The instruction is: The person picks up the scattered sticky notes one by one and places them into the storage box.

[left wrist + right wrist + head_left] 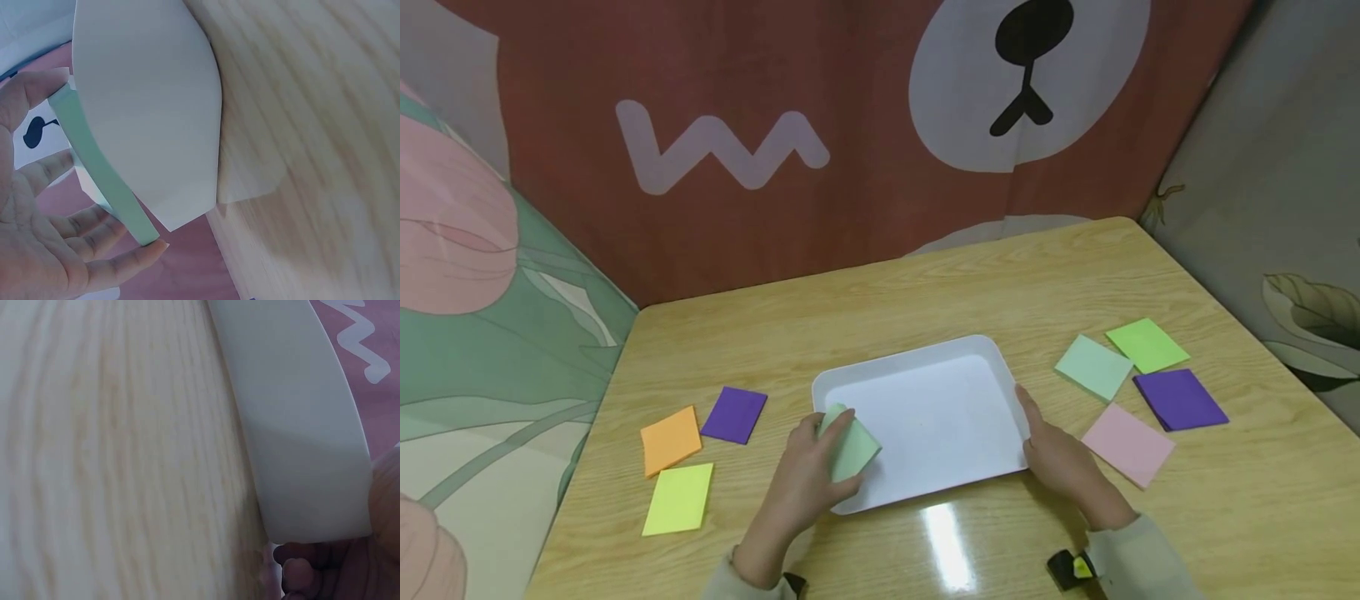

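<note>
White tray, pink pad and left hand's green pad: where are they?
White tray [943, 421], head view, bare floor.
Pink pad [1127, 444], head view, top face.
Held green pad [856, 452], head view, broad face.

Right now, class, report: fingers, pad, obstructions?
Left fingers grip pale green pad at left end of tray. Right fingers hold its right end. Other pads outside, not blocking.

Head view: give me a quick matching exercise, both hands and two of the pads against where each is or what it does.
1. Left hand
2. Right hand
3. Orange pad
4. Pink pad

A. Lies on the table to the right of the white tray
B. Grips a pale green pad
C. Lies on the table to the left of the white tray
D. Holds the right end of the white tray

Pairs: 1-B, 2-D, 3-C, 4-A
</note>
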`<state>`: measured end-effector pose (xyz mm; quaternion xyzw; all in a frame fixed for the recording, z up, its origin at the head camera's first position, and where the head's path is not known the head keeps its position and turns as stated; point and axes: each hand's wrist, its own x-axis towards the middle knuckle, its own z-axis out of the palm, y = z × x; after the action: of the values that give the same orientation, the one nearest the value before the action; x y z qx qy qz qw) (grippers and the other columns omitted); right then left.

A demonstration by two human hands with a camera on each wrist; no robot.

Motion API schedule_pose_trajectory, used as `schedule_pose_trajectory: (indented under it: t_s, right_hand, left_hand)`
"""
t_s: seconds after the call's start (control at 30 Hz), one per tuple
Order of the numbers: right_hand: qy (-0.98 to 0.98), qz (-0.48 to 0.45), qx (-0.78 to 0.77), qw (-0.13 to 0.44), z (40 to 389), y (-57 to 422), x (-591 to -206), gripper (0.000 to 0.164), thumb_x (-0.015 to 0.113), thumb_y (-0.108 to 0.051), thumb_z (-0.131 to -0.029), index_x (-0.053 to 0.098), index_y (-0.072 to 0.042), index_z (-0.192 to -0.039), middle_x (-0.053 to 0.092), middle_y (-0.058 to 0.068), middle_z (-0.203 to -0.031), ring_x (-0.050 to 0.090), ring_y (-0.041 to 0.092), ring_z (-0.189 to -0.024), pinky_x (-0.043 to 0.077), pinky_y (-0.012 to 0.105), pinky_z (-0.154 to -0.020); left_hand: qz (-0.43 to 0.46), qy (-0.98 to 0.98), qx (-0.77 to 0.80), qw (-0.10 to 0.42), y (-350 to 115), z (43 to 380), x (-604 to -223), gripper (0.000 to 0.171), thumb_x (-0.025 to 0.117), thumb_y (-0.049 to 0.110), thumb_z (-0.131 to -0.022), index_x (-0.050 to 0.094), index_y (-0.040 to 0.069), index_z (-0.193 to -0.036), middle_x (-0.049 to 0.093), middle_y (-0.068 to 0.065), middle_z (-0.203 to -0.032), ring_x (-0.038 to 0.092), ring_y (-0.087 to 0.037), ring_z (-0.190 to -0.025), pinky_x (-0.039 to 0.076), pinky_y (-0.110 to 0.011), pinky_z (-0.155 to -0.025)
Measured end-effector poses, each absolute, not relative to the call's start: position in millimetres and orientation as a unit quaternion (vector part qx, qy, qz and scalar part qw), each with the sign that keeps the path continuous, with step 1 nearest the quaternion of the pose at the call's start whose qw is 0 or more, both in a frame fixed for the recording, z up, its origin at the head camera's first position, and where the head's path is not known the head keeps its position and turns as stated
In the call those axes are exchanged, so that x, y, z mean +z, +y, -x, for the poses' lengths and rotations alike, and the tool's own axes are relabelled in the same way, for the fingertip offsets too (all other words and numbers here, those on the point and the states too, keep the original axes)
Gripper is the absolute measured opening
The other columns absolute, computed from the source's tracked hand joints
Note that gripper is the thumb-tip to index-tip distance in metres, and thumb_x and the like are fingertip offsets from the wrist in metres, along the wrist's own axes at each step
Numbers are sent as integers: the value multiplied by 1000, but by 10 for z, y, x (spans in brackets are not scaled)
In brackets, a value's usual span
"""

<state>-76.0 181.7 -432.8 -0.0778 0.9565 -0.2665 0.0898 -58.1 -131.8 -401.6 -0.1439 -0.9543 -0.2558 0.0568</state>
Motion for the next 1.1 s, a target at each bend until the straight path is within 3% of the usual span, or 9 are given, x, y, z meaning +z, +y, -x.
schedule_pose_trajectory:
  t_s: [0.2, 0.6, 0.93, 1.1]
  right_hand:
    - [957, 78, -267, 86, 760, 1823, -4343, 62, 34, -3, -83, 4, -3, -137, 55, 15, -66, 42, 20, -50, 40, 38, -43]
    - [957, 75, -265, 94, 759, 1825, -4349, 62, 34, -4, -84, 2, -4, -137, 48, 7, -57, 41, 19, -48, 38, 37, -41]
    - [957, 77, -267, 86, 752, 1821, -4331, 62, 35, -3, -83, 4, -3, -137, 52, 11, -60, 41, 19, -49, 39, 37, -42]
    - [957, 79, -268, 82, 749, 1821, -4337, 62, 35, -3, -83, 4, -3, -137, 43, 6, -52, 39, 18, -46, 37, 36, -40]
  left_hand:
    - [145, -954, -256, 56, -1295, 578, -4014, 75, 76, 26, -58, 45, 17, -126, 44, -27, -115, 45, -36, -94, 47, -49, -68]
    - [155, -952, -254, 66, -1266, 577, -4028, 74, 76, 26, -58, 45, 18, -126, 44, -27, -115, 44, -36, -96, 46, -50, -69]
    - [165, -952, -248, 72, -1242, 581, -4032, 74, 76, 26, -58, 46, 18, -125, 44, -28, -115, 44, -37, -97, 45, -51, -71]
    - [168, -954, -240, 67, -1231, 585, -4031, 73, 75, 27, -59, 46, 18, -125, 43, -28, -116, 43, -38, -98, 45, -52, -72]
